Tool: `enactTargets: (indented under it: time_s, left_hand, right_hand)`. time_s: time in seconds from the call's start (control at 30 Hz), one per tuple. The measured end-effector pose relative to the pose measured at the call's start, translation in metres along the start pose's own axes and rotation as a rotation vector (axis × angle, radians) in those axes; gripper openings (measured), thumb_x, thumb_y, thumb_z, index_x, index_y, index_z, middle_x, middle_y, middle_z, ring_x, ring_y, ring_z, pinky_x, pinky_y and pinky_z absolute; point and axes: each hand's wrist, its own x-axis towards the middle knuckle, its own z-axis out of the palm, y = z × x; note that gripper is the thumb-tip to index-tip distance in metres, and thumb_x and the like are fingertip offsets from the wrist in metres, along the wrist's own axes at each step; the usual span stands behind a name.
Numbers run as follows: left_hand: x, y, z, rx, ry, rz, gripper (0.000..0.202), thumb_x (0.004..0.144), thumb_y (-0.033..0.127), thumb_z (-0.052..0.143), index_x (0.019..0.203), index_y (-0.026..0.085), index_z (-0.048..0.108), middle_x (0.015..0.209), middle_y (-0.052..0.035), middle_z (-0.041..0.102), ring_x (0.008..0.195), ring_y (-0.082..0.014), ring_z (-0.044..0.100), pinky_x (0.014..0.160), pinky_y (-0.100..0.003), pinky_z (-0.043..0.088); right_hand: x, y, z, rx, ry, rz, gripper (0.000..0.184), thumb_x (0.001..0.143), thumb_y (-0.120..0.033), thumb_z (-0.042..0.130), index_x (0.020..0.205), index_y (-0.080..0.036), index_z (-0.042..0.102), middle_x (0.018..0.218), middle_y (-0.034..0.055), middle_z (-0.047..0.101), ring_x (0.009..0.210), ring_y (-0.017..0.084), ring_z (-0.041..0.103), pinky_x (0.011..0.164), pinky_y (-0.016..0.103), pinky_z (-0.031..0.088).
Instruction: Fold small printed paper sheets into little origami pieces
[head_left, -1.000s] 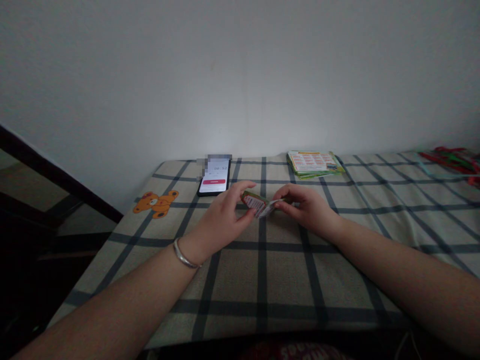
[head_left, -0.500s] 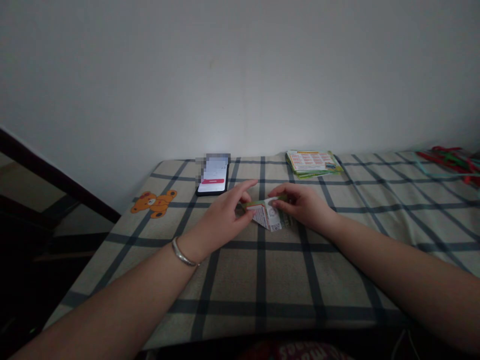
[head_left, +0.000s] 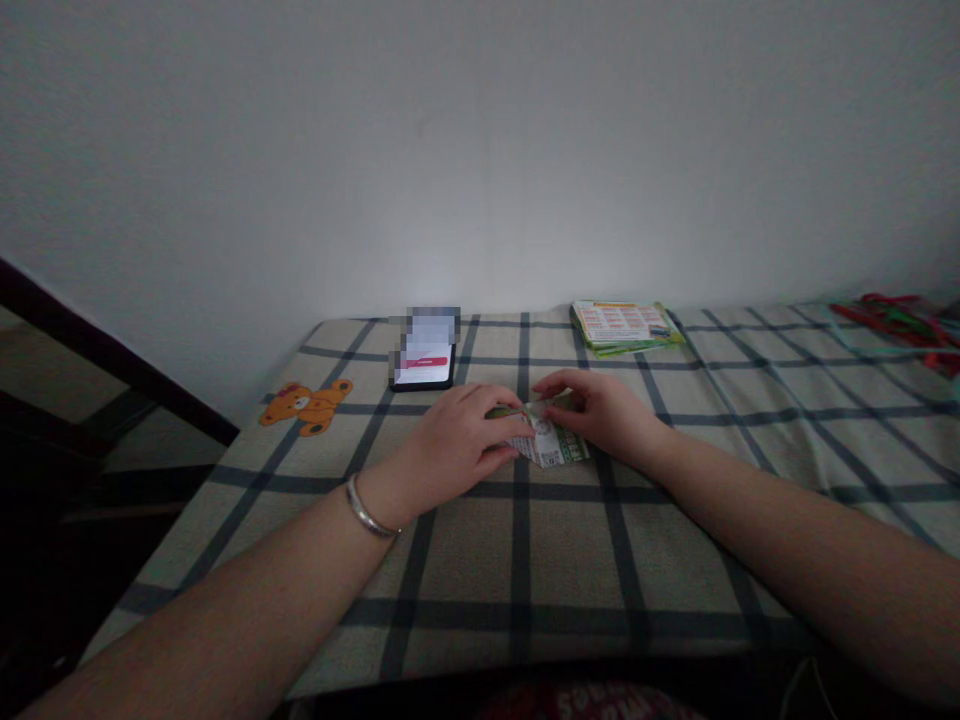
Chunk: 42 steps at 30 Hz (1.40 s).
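A small folded printed leaflet, white and green with a black-and-white code square, rests low over the checked tablecloth in front of me. My left hand, with a silver bangle at the wrist, holds its left side; the fingers curl over the top and the thumb lies along the near edge. From the right, my right hand pinches the upper part between thumb and bent fingers. Both hands cover portions of the leaflet, so some of its folds are hidden.
A phone with its screen lit lies beyond my left hand. Near the wall sits a stack of printed leaflets. Red and green strips lie at the far right. The checked tablecloth bears a bear picture on the left.
My left hand has lowered, its raised fingers coming down over the leaflet's left side. The leaflet has tilted slightly, showing more of its lower right print. My right hand has stayed nearly still.
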Motion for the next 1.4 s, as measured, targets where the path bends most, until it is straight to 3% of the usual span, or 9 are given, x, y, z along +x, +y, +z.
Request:
enactTargets:
  time_s: [0.17,0.4,0.43,0.5,0.57,0.83,1.1,1.23,1.4]
  left_hand:
    - [0.001,0.005,-0.001,0.074,-0.034,0.055,0.024,0.087,0.027,0.064,0.111,0.028,0.065,0.122,-0.0036,0.056,0.11,-0.0237,0.051,0.093,-0.043,0.046]
    - [0.0,0.009,-0.003,0.208,-0.045,0.11,0.018,0.09,0.027,0.06,0.107,0.025,0.065,0.12,-0.004,0.059,0.112,-0.0251,0.051,0.096,-0.044,0.044]
    - [0.001,0.008,-0.003,0.222,-0.038,0.111,0.017,0.091,0.028,0.059,0.106,0.025,0.065,0.118,-0.0039,0.06,0.11,-0.0248,0.052,0.094,-0.043,0.044]
    - [0.0,0.004,-0.003,0.256,-0.013,0.11,0.016,0.092,0.029,0.057,0.105,0.025,0.065,0.115,-0.0037,0.062,0.107,-0.0244,0.054,0.091,-0.043,0.044]
    - [-0.001,0.0,-0.003,0.289,0.012,0.101,0.017,0.092,0.028,0.057,0.106,0.027,0.065,0.115,-0.0033,0.062,0.105,-0.0245,0.055,0.088,-0.043,0.044]
    - [-0.003,-0.002,-0.005,0.22,-0.029,0.046,0.022,0.09,0.02,0.059,0.108,0.029,0.067,0.103,-0.0003,0.066,0.093,-0.0204,0.058,0.081,-0.038,0.045]
    - [-0.002,-0.002,-0.005,0.215,-0.053,0.028,0.019,0.089,0.019,0.058,0.105,0.025,0.067,0.102,-0.0008,0.067,0.09,-0.0207,0.058,0.079,-0.037,0.047]
    - [-0.001,-0.004,-0.004,0.2,-0.07,0.024,0.017,0.089,0.018,0.058,0.104,0.021,0.066,0.102,-0.0021,0.068,0.092,-0.0211,0.059,0.081,-0.037,0.049]
    - [0.0,-0.003,-0.005,0.159,-0.038,0.031,0.016,0.089,0.017,0.058,0.101,0.02,0.067,0.103,-0.0023,0.068,0.096,-0.0207,0.059,0.086,-0.039,0.049]
  right_hand:
    - [0.0,0.0,0.002,0.082,-0.007,-0.018,0.02,0.082,-0.019,0.062,0.102,-0.021,0.066,0.1,0.0027,0.071,0.072,0.012,0.063,0.061,0.024,0.048]
    - [-0.001,-0.005,-0.002,0.087,-0.04,-0.067,0.022,0.08,-0.014,0.058,0.1,-0.019,0.063,0.089,0.0026,0.068,0.059,0.01,0.057,0.051,0.024,0.045]
    - [-0.001,-0.005,-0.004,0.105,-0.039,-0.105,0.021,0.08,-0.012,0.056,0.099,-0.019,0.063,0.094,0.0043,0.068,0.066,0.011,0.06,0.055,0.025,0.048]
    - [-0.001,-0.004,-0.008,0.076,-0.01,-0.23,0.024,0.077,-0.005,0.052,0.093,-0.019,0.064,0.107,0.007,0.066,0.096,0.017,0.063,0.079,0.031,0.052]
    - [-0.002,-0.003,-0.01,0.034,-0.026,-0.297,0.032,0.074,0.0,0.049,0.094,-0.019,0.065,0.114,0.008,0.064,0.107,0.019,0.06,0.09,0.036,0.05]
    - [-0.005,0.002,-0.01,-0.134,-0.115,-0.346,0.042,0.071,0.005,0.047,0.1,-0.019,0.066,0.134,0.0116,0.051,0.122,0.022,0.053,0.093,0.036,0.051]
    - [-0.005,0.005,-0.013,-0.174,-0.162,-0.406,0.031,0.079,-0.002,0.051,0.102,-0.018,0.065,0.136,0.013,0.049,0.124,0.023,0.052,0.096,0.036,0.05]
    - [-0.004,0.004,-0.015,-0.222,-0.178,-0.456,0.013,0.087,-0.017,0.056,0.093,-0.019,0.068,0.123,0.0107,0.059,0.107,0.02,0.06,0.089,0.035,0.053]
    - [-0.003,-0.004,-0.02,-0.309,-0.174,-0.544,0.012,0.089,-0.025,0.058,0.09,-0.021,0.069,0.111,0.0072,0.067,0.101,0.021,0.061,0.087,0.039,0.052]
